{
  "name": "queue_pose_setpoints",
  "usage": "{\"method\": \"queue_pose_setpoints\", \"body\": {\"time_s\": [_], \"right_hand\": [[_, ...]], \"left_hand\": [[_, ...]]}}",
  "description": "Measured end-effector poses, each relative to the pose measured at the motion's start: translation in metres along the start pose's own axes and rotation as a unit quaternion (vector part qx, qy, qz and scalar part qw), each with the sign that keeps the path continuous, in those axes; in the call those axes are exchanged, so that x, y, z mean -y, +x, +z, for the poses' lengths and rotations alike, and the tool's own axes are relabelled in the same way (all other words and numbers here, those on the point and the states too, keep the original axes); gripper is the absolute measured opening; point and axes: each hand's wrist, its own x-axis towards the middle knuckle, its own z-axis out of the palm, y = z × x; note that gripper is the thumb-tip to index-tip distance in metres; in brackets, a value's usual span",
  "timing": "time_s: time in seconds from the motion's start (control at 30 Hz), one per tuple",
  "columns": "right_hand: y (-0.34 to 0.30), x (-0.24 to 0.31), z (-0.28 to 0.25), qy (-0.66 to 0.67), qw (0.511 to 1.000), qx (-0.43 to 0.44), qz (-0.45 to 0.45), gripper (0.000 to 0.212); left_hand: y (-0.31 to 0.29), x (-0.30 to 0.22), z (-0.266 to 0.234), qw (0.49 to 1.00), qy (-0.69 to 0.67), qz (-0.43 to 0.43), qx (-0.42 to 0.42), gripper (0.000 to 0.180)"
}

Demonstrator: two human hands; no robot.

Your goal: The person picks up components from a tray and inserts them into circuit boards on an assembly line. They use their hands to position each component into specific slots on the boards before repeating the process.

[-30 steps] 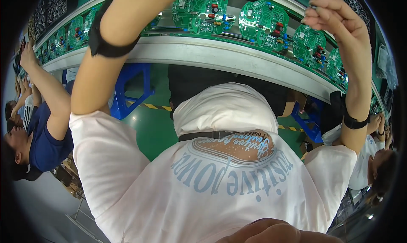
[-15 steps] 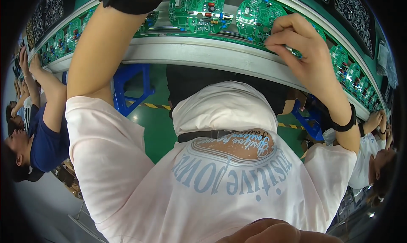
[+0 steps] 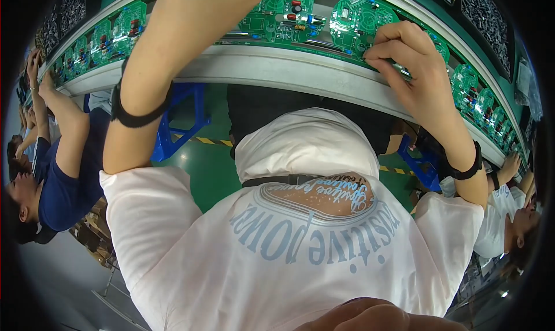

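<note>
My right hand (image 3: 410,62) is closed in a pinch, thumb and fingertips together at the lower right edge of a round green circuit board (image 3: 354,28). Whatever the fingertips hold is too small or hidden to make out. Through the gap under its fingers, a bit of green board and something shiny show. My left forearm (image 3: 156,59), with a black wristband (image 3: 139,120), reaches up and to the right past the upper edge; its hand lies beyond the picture. Beside that forearm, another green board (image 3: 269,22) carries red, black, blue and silvery components.
A pale metal rail (image 3: 277,71) runs along the near side of the board line. More boards stand in line at left (image 3: 101,42) and right (image 3: 483,103). Bins of small dark parts (image 3: 484,25) sit at the far right. Co-workers (image 3: 72,181) are on both sides.
My left forearm has swung, its wristband now lower and further left in view. The boards have shifted slightly right. My right hand keeps its pinch at nearly the same spot.
</note>
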Motion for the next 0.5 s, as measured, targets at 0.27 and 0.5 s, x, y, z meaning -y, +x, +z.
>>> {"method": "queue_pose_setpoints", "body": {"time_s": [0.27,0.5], "right_hand": [[0.004,0.003,0.0,-0.052,0.996,0.008,-0.07,0.02],[0.001,0.002,-0.002,-0.076,0.994,0.028,-0.074,0.02]], "left_hand": [[-0.036,0.02,0.003,0.936,-0.29,-0.195,0.036,0.018],[-0.044,0.023,0.006,0.913,-0.336,-0.224,0.056,0.021]]}}
